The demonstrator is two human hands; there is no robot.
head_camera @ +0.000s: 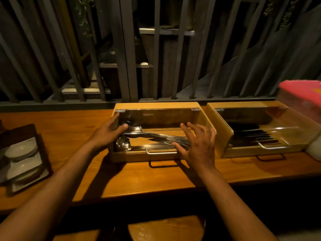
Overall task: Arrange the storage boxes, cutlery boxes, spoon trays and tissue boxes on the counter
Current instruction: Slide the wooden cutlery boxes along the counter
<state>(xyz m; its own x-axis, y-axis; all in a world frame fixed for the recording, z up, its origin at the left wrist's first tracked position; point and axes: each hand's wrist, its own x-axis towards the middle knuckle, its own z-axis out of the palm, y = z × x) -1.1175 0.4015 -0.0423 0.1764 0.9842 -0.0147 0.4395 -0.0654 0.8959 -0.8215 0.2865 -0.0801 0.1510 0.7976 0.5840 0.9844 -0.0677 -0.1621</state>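
The left hand [108, 132] clasps the left end wall of a wooden cutlery box [156, 105], thumb pressed on its clear sloped lid [161, 119], fingers wrapped round the outer side. The right hand [198, 145] lies spread and flat on the same lid near its right end, fingers splayed, gripping nothing. Under the lid, between the two hands, lie metal ladles [124, 144] and long serving utensils. Just below the right hand a metal handle [159, 152] runs along the box's front. The box stands on a wooden counter [139, 178]. Right of the right hand sits a second cutlery box [225, 134], near but apart; beyond it a pink-topped container [302, 91]. Well left of the left hand, a dark tray [22, 131] holds white dishes [20, 150]
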